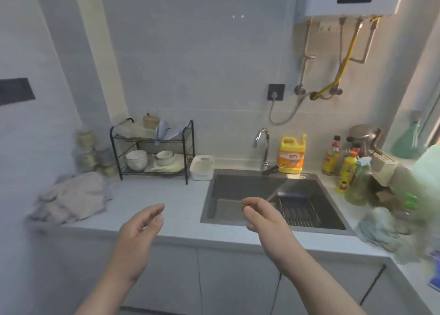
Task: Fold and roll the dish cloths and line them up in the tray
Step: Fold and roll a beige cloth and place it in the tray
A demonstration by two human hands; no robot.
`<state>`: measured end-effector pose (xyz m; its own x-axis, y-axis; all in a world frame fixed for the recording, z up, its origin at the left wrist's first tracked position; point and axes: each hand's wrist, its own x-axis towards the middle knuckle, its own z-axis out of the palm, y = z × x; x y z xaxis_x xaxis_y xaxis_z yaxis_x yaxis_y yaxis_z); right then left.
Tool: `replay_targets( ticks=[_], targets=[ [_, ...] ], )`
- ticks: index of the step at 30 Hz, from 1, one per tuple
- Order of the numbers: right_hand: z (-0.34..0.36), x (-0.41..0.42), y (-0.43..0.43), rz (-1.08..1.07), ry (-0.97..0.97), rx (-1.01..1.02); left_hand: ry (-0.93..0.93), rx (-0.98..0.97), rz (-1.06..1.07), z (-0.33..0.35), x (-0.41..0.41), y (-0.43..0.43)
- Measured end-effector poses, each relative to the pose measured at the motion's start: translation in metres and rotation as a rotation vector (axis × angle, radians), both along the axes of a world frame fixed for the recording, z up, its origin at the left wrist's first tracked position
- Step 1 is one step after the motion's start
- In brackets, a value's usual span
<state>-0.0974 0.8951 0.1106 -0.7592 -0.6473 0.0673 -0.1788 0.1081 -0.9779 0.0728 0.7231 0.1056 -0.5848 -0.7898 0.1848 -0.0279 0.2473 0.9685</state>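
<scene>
Well, a pale kitchen counter (pixel 162 195) with a dark sink (pixel 238 186) is seen. The dish cloths (pixel 71 198) are heaped at its left end; the white tray (pixel 202 169) is set by the sink. Nothing is held by the left hand (pixel 140 229) or right hand (pixel 264 217); fingers are loosely bent.

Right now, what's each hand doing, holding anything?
Left hand: open, holding nothing.
Right hand: open, fingers loosely curled, holding nothing.
</scene>
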Motion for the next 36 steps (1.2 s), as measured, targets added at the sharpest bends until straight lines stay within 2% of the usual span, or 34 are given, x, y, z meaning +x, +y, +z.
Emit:
replay_targets(
  ticks=[11,23,30,36],
  targets=[
    [-0.035,0.049,-0.168,0.156,-0.114,0.107,-0.072,0.085,0.137,-0.037,0.074,-0.141],
    [-0.08,-0.018,-0.389,0.319,-0.173,0.144,-0.229,0.105,0.286,-0.067,0.031,-0.32],
    [-0.101,-0.055,-0.512,0.408,-0.144,0.263,-0.305,0.164,0.348,-0.09,0.008,-0.426],
    [-0.136,-0.051,-0.608,0.451,-0.167,0.378,-0.33,0.255,0.371,-0.122,0.01,-0.521]
  ],
)
